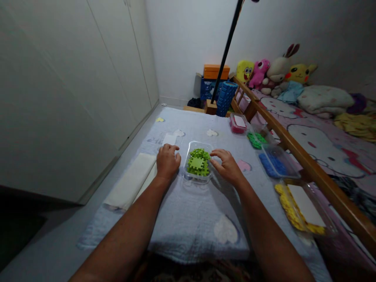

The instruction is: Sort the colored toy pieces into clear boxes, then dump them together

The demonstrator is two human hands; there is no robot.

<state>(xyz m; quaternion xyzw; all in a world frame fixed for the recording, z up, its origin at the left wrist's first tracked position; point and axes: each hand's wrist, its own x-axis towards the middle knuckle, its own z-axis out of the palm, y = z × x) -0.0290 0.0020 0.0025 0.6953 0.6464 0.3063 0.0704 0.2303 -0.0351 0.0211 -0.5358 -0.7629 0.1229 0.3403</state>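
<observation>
In the middle of the cloth-covered table stands a clear plastic container (199,181) holding several lime-green interlocking pieces (199,162) with notched edges. To its left, my left hand (168,159) rests on the table, fingers curved and apart, with no object visible in it. A white card (169,138) lies just beyond those fingers. On the other side, my right hand (226,164) has its thumb and fingers spread around the container's right edge; whether the fingertips touch it I cannot tell.
Along the right table edge stand containers of red pieces (237,124), green pieces (257,140), blue pieces (273,164) and yellow pieces (288,207). A folded cream cloth (131,181) lies at left. A wooden bed rail (293,152) borders the right; a black pole (227,47) rises behind.
</observation>
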